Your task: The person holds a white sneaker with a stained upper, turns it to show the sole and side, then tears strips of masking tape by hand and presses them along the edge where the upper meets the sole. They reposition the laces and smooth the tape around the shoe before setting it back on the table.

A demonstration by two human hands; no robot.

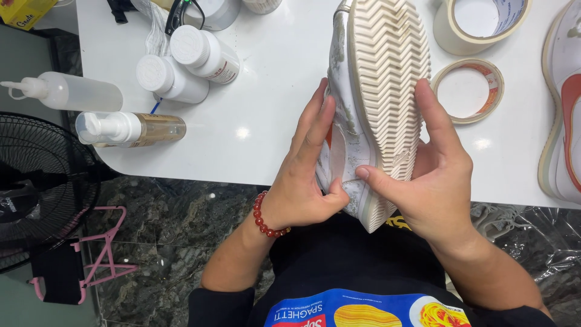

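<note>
- One white sneaker [363, 91] sits between our two hands, sole turned up toward the camera, its cream zigzag tread in full view. The heel end points toward our body, the toe end out over the white table [266, 121].
- Long axis: it runs almost straight away from us, tilted slightly, the heel just past the near table edge above our lap.
- Left hand [302, 181]: laid flat along the sneaker's left sidewall, fingers stretched up the upper, thumb tucked against the heel end. It presses on the shoe rather than wrapping it.
- Right hand [439, 181]: closed on the sneaker's heel end, thumb across the sole edge to meet the left thumb, forefinger up along the right edge of the sole. The other fingers are hidden behind the shoe.
- Both hands stand equally close, each touching the sneaker; the thumbs meet at the heel, so the grip sits at the near end of the long axis and most of the shoe lies beyond it.
- A red bead bracelet [266, 219] circles the left wrist.
- Right of the shoe, on the table: two rolls of tape [463, 112], one near the right forefinger, one further back; a second sneaker [563, 121] at the frame's right edge.
- Left of the shoe, well apart: two white capped bottles [190, 66], a clear pump bottle [130, 128] lying down, a squeeze bottle [66, 91].
- Off the table at left: a black fan [42, 181].
</note>
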